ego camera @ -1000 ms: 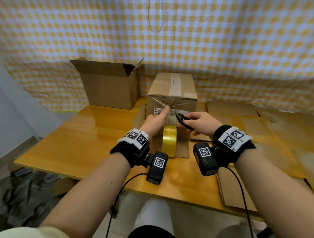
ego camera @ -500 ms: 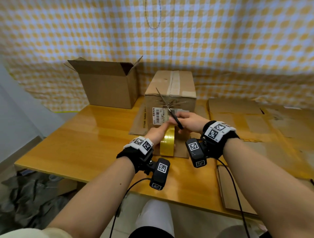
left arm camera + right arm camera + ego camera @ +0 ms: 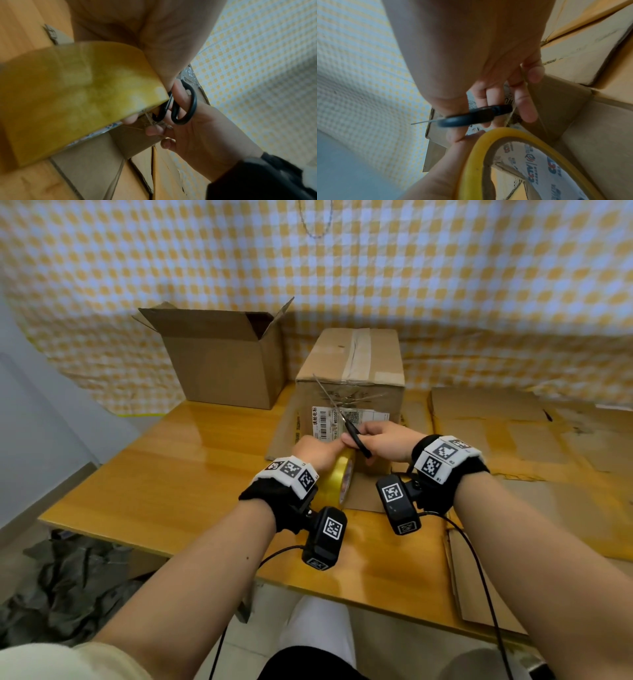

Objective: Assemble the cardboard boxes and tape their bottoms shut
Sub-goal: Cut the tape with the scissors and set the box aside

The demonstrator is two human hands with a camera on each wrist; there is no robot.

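Observation:
A brown cardboard box stands in the middle of the wooden table, with a tape strip along its top and a shipping label on its near face. My left hand grips the yellow tape roll, held on edge just in front of the box. My right hand touches the left one and holds black-handled scissors, blades pointing up and left across the label. In the left wrist view the tape roll fills the left and the scissors' loops sit on my right fingers. The scissors cross above the tape roll.
An open-topped cardboard box stands at the back left. Flattened cardboard sheets cover the table's right side, and one sheet lies under the taped box. A checked cloth hangs behind. The table's near edge is close to my wrists.
My left hand came down from the box's near face onto the tape roll. My right hand brought the scissors down and left until it met the left hand.

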